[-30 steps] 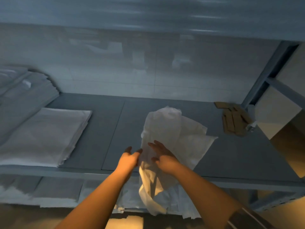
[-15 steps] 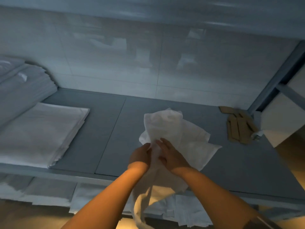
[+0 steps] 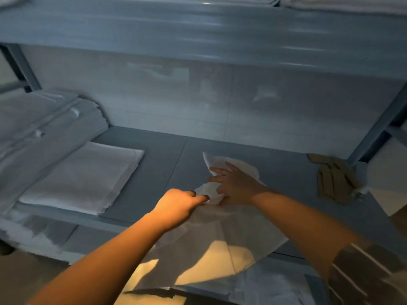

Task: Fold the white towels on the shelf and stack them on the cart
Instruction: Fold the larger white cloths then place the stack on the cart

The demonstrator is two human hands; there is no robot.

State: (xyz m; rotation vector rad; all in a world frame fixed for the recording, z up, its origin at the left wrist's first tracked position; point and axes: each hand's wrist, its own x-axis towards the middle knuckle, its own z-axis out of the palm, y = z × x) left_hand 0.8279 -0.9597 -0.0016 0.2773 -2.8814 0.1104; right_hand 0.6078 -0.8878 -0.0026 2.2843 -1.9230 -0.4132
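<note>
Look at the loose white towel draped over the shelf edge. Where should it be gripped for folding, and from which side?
Probably the towel is best pinched at its hanging edge, from the front, where it drapes clear of the shelf. The left hand already pinches a bunched part there. The part lying flat under the right hand offers no free edge to curl fingers round.

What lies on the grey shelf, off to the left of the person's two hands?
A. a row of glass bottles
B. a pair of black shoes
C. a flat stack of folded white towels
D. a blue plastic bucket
C: a flat stack of folded white towels rests on the grey shelf, left of the left hand and right hand.
</note>
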